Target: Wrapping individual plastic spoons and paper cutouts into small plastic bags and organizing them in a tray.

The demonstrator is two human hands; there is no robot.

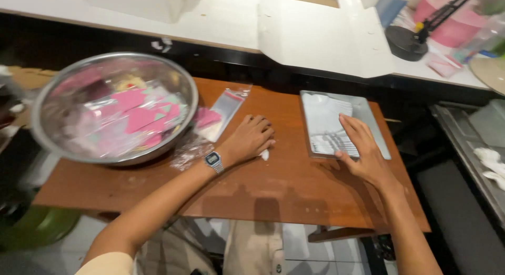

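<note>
The right hand (363, 148) lies flat and open, palm down, with its fingers (351, 128) spread across a stack of white, ridged sheets (326, 125) that sits on a flat grey rectangular metal tray (373, 133); the thumb rests at the tray's near edge. The left hand (251, 140) rests on the brown wooden worktop (273, 185) well to the left of that tray, its fingers curled loosely inward, knuckles up, and a small white scrap (264, 155) peeks out from under them, touching the worktop; whether the hand truly grips it cannot be told. A silver digital wristwatch (213, 161) sits on the left wrist. Just beyond the left hand's fingertips lies a clear plastic sleeve (227, 109) with a pink and white item (206, 122) beside it, and crumpled clear wrapping (187, 151) sits near the wrist. Farther left of that hand stands a large round shiny steel bowl (113, 106), holding pink and pale green packets (139, 114) in clear film. Beyond both hands, past a dark gap, runs a white counter (315, 38), and on it, far off to the right, stands a black round lamp base (406, 42).
</note>
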